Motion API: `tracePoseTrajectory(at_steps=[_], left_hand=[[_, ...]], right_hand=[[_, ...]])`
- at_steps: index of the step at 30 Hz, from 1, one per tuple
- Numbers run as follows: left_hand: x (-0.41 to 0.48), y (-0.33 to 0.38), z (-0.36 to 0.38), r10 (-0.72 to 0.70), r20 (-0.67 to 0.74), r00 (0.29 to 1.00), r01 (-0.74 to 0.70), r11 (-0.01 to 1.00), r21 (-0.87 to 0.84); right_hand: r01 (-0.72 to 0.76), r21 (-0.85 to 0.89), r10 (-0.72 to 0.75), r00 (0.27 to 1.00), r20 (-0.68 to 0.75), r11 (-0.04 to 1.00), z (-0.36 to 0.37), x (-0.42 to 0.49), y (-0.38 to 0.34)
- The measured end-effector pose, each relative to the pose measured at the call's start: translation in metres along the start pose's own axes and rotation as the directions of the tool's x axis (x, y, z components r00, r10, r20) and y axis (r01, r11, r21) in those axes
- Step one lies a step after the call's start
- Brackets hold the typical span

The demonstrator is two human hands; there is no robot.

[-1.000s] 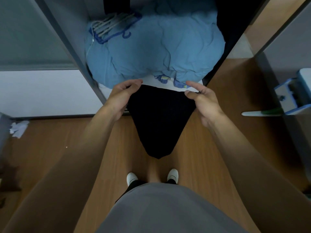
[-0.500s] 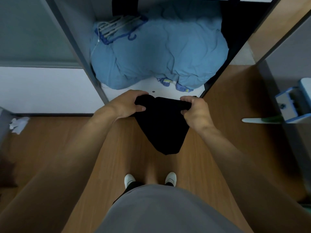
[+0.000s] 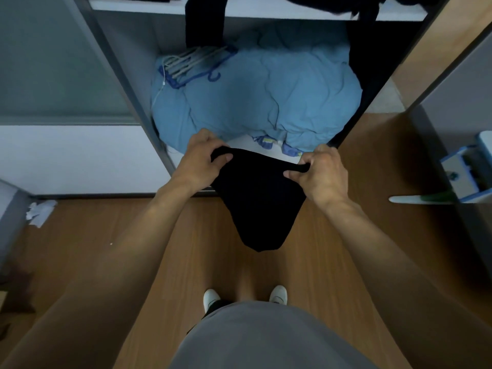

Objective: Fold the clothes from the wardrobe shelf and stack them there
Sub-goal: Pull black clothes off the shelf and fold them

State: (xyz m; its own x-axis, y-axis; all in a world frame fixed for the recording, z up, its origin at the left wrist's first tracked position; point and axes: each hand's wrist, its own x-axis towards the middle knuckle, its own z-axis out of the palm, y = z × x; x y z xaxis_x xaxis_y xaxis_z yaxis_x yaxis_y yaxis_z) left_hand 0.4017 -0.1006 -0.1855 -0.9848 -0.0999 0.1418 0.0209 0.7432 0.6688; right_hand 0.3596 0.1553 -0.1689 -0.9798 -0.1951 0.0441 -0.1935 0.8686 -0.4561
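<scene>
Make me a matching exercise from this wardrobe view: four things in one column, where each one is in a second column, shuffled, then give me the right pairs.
Things:
1. black garment
2. blue bedding
3. hangers
4. crumpled white paper

Places:
A. on the wooden floor, far left
B. lying on top of the blue bedding
C. hanging between the left hand and right hand
D. bulging out of the wardrobe, lower compartment

Pairs: 1-C, 2-D, 3-B, 4-A
</scene>
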Motion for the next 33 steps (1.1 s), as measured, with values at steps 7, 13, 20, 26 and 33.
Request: tracePoseTrajectory(at_steps=[7, 13, 20, 26, 33], left_hand=[[0.001, -0.004, 0.001, -0.208, -0.081, 0.975, 0.164, 0.913, -0.372], [0.001, -0.001, 0.000, -0.486, -0.094, 0.869, 0.330, 0.711, -0.621], [-0.020, -0.018, 0.001, -0.159, 0.279, 0.947, 0.306, 0.182, -0.934], [-0.027, -0.008, 0.018, -0.137, 0.366, 0.920, 0.350, 0.707, -0.615], [-0.012, 0.023, 0.019, -0.139, 0.239, 0.961, 0.265, 0.708, -0.655]], right_hand=[[0.134, 0.495, -0.304, 0.910, 0.282, 0.859, -0.007, -0.002, -0.001], [-0.114, 0.679, -0.237, 0.885, 0.402, 0.725, -0.013, 0.001, -0.018], [-0.195, 0.787, -0.181, 0.915, 0.361, 0.586, -0.025, 0.005, -0.023], [-0.241, 0.800, -0.111, 0.928, 0.356, 0.549, -0.021, -0.001, -0.017], [-0.278, 0.888, 0.050, 0.959, 0.280, 0.365, -0.041, 0.008, 0.004]])
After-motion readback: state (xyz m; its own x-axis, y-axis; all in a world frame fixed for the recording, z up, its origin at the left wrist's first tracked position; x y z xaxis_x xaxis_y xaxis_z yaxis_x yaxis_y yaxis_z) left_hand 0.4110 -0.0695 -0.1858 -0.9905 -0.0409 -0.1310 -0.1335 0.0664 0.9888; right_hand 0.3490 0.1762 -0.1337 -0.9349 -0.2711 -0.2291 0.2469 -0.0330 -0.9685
